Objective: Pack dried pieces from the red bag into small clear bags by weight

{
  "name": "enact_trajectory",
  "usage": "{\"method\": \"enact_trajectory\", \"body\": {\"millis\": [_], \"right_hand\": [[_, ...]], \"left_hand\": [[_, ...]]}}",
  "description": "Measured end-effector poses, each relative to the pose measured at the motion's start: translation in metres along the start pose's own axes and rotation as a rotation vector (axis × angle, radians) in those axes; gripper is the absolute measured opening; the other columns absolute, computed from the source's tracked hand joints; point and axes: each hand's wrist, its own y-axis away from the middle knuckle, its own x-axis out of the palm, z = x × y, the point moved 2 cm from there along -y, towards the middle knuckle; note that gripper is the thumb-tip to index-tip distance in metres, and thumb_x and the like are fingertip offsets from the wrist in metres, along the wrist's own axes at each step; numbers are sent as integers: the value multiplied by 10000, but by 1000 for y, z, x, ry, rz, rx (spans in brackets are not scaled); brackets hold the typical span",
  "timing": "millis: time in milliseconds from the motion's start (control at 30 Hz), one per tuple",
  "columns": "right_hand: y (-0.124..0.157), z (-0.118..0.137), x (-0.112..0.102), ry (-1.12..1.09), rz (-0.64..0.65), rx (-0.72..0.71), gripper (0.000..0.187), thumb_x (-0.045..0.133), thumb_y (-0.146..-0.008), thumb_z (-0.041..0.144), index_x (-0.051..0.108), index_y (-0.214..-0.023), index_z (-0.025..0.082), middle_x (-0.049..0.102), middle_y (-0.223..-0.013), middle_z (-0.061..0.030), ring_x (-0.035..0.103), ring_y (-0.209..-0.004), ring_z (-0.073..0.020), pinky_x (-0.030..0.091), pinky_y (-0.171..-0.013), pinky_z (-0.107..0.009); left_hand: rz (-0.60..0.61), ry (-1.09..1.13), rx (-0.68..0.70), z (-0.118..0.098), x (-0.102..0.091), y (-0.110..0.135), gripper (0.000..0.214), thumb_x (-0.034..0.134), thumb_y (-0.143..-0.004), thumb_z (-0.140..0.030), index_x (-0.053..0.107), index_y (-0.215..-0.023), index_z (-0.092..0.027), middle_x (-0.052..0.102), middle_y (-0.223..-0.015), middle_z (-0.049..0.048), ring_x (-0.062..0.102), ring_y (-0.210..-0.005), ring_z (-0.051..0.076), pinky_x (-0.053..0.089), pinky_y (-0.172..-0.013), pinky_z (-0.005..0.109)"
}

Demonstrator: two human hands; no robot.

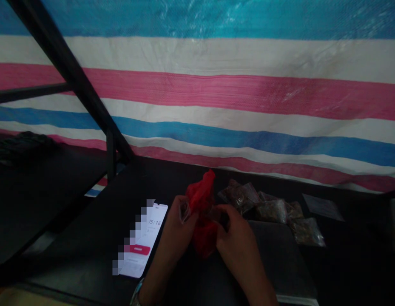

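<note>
A crumpled red bag (202, 195), thin and partly see-through, is held between my two hands above the dark table. My left hand (181, 219) is closed on its left side, and a bit of clear plastic (184, 210) shows between the fingers. From the right, my right hand (231, 227) pinches the bag near its middle. The bag's upper end sticks up past my fingers, and its lower part hangs between my wrists. Whatever the bag holds cannot be made out.
Left of my hands lies a lit phone (143, 242). Several clear packets (272, 210) of brownish stuff and a flat clear bag (323, 207) lie at the right. Nearer me is a dark flat box or book (280, 255). Striped sheeting (216, 91) hangs behind, with a black metal frame (72, 76) at left.
</note>
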Motion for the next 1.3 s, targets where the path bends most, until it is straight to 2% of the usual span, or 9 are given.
{"method": "enact_trajectory", "body": {"millis": [100,233,367,533,667,800,1000,1133,1300], "right_hand": [[-1,0,1,14,-12,-7,326,591,-901,129,703,-1191,231,776,-1213,-87,732,-1119,-273,514,-929,-370],[1,1,0,111,8,-12,407,563,-846,46,696,-1186,225,774,-1210,-89,744,-1097,-265,519,-903,-357],[0,-1,0,155,2,-35,401,558,-858,70,680,-1205,230,761,-1224,-90,743,-1103,-283,522,-876,-372],[-1,-2,0,73,-35,-85,375,563,-886,87,681,-1205,244,749,-1241,-79,730,-1106,-263,518,-908,-363],[1,2,-3,27,26,-94,400,559,-859,35,701,-1166,250,767,-1169,-55,734,-1052,-240,512,-882,-340],[3,3,-4,71,89,-107,409,579,-840,14,713,-1141,255,777,-1170,-48,736,-1081,-250,500,-914,-350],[-2,-1,-1,140,36,-54,369,589,-898,76,702,-1212,235,763,-1251,-89,743,-1104,-286,516,-908,-385],[-4,-2,1,79,12,-70,385,588,-879,76,705,-1207,240,773,-1207,-76,746,-1082,-262,533,-912,-363],[-3,-2,3,-29,43,-66,425,571,-861,56,706,-1222,233,776,-1218,-64,728,-1127,-247,525,-974,-363]], "left_hand": [[42,58,-9,-2,2,2,230,717,-756,-325,610,-941,-241,741,-1002,43,724,-996,257,570,-905,375],[30,157,-90,2,2,2,309,753,-750,-362,620,-995,-231,751,-1056,52,729,-1072,272,576,-908,371],[-32,205,-169,4,0,1,400,774,-707,-401,615,-1030,-225,756,-1058,55,746,-995,268,587,-814,354],[-119,219,-197,1,-3,0,409,773,-682,-391,618,-1020,-221,751,-1000,46,751,-899,250,592,-766,352],[-184,211,-229,2,-4,-2,408,779,-689,-365,618,-1037,-227,742,-967,43,746,-891,260,595,-764,376],[-224,243,-236,6,-4,-3,413,785,-703,-360,612,-1056,-230,740,-993,52,742,-937,267,593,-795,393],[-207,219,-216,10,-4,-4,422,778,-705,-415,605,-1044,-233,733,-983,42,738,-888,254,594,-756,385],[-211,156,-221,9,-6,-2,367,744,-733,-423,619,-1022,-234,737,-994,41,746,-912,264,600,-791,405],[-118,94,-134,6,-3,2,314,726,-788,-433,622,-1016,-243,747,-1014,49,746,-976,278,594,-815,391]]}}
